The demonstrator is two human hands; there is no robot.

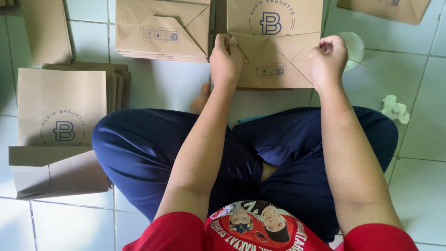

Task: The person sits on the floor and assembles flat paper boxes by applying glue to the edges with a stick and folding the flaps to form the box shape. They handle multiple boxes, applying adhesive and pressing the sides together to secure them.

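Looking down from the head camera, we see a person sitting cross-legged on a pale tiled floor [176,88], in navy trousers and a red shirt. Both arms reach forward to a flat brown paper bag with a folded bottom flap [274,51], lying on the floor just past the knees. The left hand [225,60] is closed on the bag's left edge — fingers curled over the top, thumb beside them, pinning the fold flat. The right hand [329,58] pinches the bag's right edge, fingertips drawn together on the paper; that two-sided grip looks meant to keep the creases square.

Just left of it sits a neat stack of folded brown paper bags [162,32], bottoms up, close enough for an easy reach. At far left, another pile of flat brown bags [60,116] lies printed face up, with a loose folded sheet overlapping its lower edge. Beside the right hand stands a small clear round cup with a thin stick [354,46] — touching the hand or not, I can't tell. A crumpled white scrap [395,109] rests near the right knee.
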